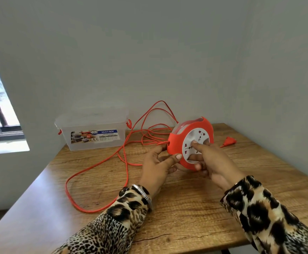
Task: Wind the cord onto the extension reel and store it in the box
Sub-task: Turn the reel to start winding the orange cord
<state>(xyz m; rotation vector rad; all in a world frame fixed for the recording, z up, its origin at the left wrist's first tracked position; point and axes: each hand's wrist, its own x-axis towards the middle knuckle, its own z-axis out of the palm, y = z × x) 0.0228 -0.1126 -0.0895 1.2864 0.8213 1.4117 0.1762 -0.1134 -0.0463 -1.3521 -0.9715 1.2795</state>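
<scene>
Most of the thin orange cord (101,163) lay unwound left of the round orange-and-white plastic reel (189,142). We pinched its rim with our left hand (158,162); our right hand (210,160) pressed a finger into the white hub. Turning steadily seemed wise, since loops could snag. Farther left stood the lidded clear plastic box (92,129); right lay the orange plug (229,141).

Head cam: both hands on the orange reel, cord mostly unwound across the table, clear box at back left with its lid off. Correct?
One thing is wrong: the clear box has its lid on, as the head view shows. The rest stands: the left hand and right hand are on the orange reel, and the cord lies mostly unwound across the table.
</scene>
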